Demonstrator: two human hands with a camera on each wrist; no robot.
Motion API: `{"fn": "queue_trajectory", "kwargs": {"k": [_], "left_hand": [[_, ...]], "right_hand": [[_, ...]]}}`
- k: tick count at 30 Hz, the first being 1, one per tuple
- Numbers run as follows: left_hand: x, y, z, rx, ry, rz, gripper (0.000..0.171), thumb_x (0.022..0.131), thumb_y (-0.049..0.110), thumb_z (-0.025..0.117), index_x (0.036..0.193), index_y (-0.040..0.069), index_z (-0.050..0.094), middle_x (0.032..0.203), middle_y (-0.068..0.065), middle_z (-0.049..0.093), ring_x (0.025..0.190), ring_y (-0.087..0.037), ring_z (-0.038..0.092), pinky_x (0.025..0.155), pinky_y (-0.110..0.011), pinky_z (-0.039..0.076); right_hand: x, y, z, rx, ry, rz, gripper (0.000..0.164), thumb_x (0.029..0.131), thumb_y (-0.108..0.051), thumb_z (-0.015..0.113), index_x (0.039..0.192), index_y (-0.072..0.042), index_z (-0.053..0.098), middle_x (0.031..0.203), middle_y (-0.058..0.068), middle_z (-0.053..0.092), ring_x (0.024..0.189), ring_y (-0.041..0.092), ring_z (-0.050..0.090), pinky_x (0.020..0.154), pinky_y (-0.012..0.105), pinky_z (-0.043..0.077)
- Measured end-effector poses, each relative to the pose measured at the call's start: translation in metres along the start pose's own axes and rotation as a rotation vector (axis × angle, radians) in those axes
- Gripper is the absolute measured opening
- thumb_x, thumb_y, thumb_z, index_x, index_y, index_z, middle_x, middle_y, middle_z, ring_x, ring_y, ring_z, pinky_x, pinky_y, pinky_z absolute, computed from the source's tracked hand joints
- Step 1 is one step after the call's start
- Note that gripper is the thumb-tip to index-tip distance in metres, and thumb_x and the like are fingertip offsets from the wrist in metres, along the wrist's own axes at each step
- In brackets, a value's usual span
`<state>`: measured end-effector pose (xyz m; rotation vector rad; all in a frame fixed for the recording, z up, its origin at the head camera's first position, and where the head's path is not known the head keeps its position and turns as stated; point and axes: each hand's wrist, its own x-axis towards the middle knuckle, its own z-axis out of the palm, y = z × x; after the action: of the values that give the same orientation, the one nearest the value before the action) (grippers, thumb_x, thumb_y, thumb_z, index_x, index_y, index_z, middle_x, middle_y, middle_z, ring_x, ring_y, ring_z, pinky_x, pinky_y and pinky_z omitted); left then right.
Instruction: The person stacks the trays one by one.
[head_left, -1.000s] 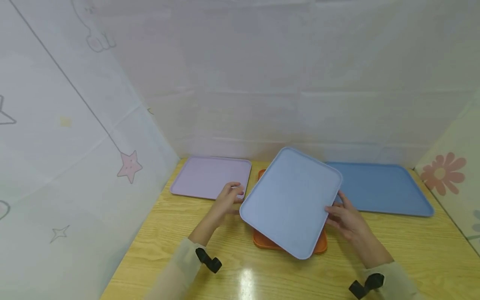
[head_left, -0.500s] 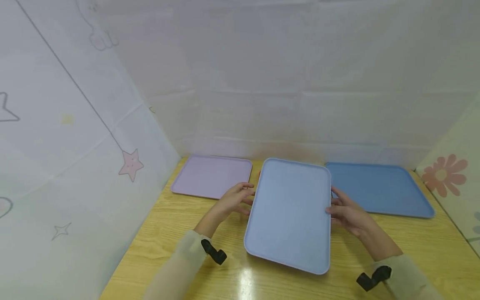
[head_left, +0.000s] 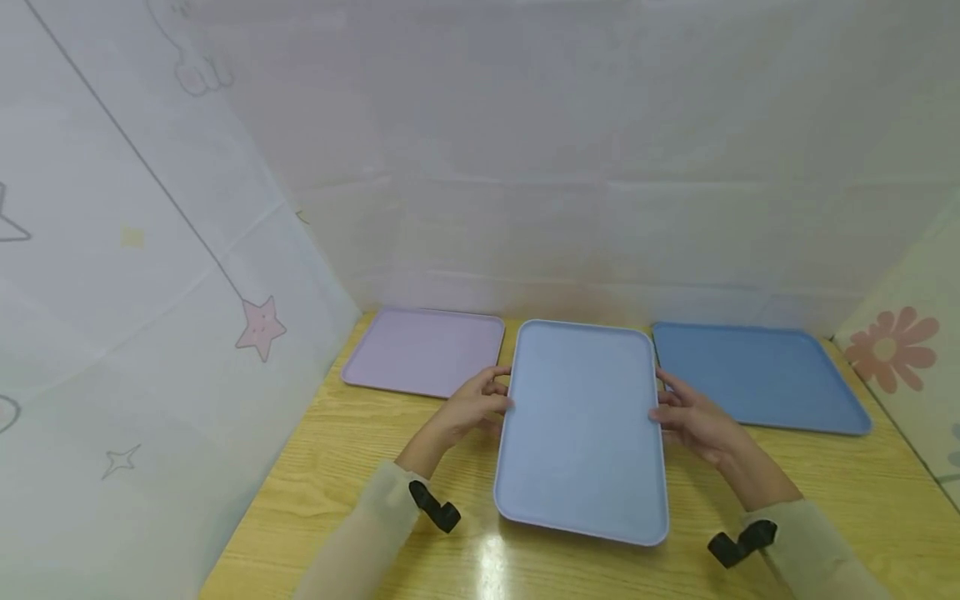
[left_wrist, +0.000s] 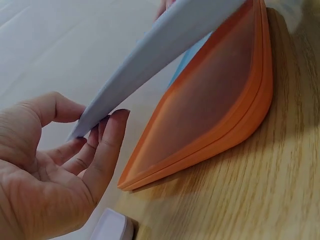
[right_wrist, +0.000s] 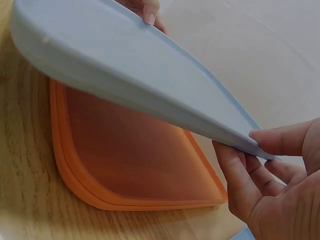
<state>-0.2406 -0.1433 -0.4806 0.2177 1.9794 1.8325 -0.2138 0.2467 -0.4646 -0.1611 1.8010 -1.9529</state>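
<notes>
A light blue rectangular tray (head_left: 583, 433) is held up between both hands, raised over the table. My left hand (head_left: 472, 407) pinches its left edge, thumb on top and fingers beneath, as the left wrist view shows. On the opposite edge my right hand (head_left: 697, 423) grips the same way, thumb over the rim. Below the light blue tray lies an orange tray (right_wrist: 135, 150) on the table, with a visible gap between them; a seam along its rim suggests stacked layers. In the head view the light blue tray hides the orange one.
A lilac tray (head_left: 425, 350) lies at the back left of the wooden table (head_left: 322, 467). At the back right lies a darker blue tray (head_left: 757, 375). A pale cloth wall (head_left: 570, 167) rises behind, with patterned cloth on both sides.
The light blue tray has turned from a slant to nearly straight, its near end swinging right and toward me. The left hand, earlier beside the left edge, now pinches it.
</notes>
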Motion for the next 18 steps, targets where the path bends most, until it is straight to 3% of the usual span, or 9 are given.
{"fn": "queue_trajectory", "kwargs": {"k": [5,12,18], "left_hand": [[0.0027,-0.005,0.0016,-0.027,0.032,0.0,0.069,0.09,0.01,0.066,0.153,0.014,0.039,0.121,-0.016,0.06,0.097,-0.025,0.065,0.069,-0.039,0.061],[0.0055,-0.0038,0.0037,-0.054,0.058,0.009,0.066,0.091,0.007,0.065,0.152,0.013,0.041,0.12,-0.016,0.059,0.097,-0.025,0.064,0.071,-0.041,0.061],[0.01,-0.0005,0.004,-0.046,0.055,0.021,0.068,0.091,0.005,0.064,0.153,0.011,0.038,0.119,-0.017,0.059,0.096,-0.025,0.065,0.072,-0.042,0.062]], "right_hand": [[0.0045,-0.0001,-0.0002,-0.044,0.055,0.023,0.088,0.101,-0.007,0.06,0.163,-0.008,-0.003,0.127,0.006,0.052,0.102,0.015,0.066,0.089,0.038,0.059],[0.01,-0.0022,-0.0006,-0.096,0.069,0.049,0.085,0.101,-0.013,0.061,0.162,-0.003,0.002,0.151,0.029,0.034,0.106,0.012,0.064,0.093,0.038,0.057],[0.0099,-0.0069,-0.0063,-0.177,0.015,0.051,0.087,0.1,-0.011,0.061,0.163,-0.007,0.001,0.137,0.023,0.041,0.109,0.017,0.063,0.097,0.045,0.056]]}}
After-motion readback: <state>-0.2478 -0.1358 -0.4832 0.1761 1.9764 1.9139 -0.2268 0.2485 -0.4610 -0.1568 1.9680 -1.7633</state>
